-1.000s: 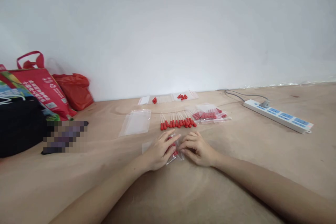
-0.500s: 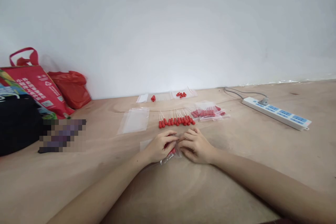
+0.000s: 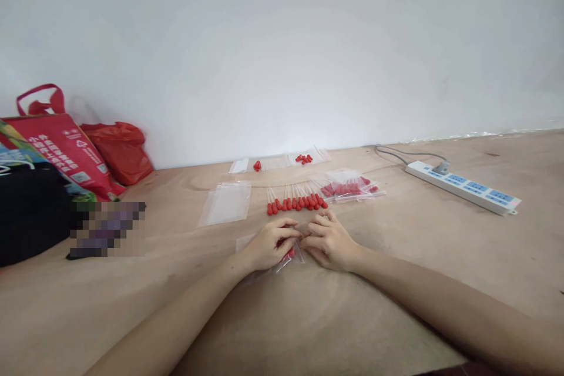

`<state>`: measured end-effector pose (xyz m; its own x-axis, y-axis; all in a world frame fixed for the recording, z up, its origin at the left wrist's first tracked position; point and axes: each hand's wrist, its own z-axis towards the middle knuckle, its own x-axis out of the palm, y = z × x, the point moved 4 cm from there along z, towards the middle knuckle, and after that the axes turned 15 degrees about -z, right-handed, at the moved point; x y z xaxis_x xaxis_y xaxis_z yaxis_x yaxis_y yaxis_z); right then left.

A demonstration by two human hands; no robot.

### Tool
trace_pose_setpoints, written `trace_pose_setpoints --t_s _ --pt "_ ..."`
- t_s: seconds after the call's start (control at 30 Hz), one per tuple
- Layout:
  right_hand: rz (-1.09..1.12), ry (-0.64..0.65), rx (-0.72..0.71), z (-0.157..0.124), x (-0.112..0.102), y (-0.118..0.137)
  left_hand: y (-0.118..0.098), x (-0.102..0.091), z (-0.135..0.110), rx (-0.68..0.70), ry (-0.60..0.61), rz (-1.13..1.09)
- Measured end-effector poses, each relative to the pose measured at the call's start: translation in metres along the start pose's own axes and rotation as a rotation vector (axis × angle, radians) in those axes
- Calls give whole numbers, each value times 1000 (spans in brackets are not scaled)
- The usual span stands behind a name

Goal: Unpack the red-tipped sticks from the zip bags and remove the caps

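Both hands meet over a small clear plastic bag (image 3: 299,255) in front of me, with red-tipped pieces showing inside it. My left hand (image 3: 272,244) is closed on the bag's left part, fingers curled over the red pieces. From the right, my right hand (image 3: 331,242) pinches at the bag's edge with curled fingertips touching the left fingers. Just beyond the hands lies a row of red-headed sticks (image 3: 299,203), heads toward me. Filled clear bags (image 3: 352,188) of red-headed sticks are piled to the right of the row.
Flat clear bags (image 3: 227,202) lie left of the sticks. Near the wall are more bags with red pieces (image 3: 304,159). A white power strip (image 3: 462,188) with a grey cord lies at right. Red bags (image 3: 117,153) and a black item (image 3: 33,214) stand at left.
Both hands stay nearly in place on the bag, with only slight finger movement. The view has shifted a little.
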<state>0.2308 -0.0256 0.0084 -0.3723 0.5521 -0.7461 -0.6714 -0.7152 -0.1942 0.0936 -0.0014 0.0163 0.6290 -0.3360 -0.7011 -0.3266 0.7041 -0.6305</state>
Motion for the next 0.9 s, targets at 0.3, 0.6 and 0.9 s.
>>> trace_pose_setpoints --t_s 0.3,0.6,0.9 --pt "-29 -96 38 1 -4 0 4 -4 -1 104 -3 26" --pt "15 -17 78 -3 1 -6 -1 -5 0 141 -64 63" --pt "25 20 85 -1 8 -6 -1 -4 1 118 -62 31"
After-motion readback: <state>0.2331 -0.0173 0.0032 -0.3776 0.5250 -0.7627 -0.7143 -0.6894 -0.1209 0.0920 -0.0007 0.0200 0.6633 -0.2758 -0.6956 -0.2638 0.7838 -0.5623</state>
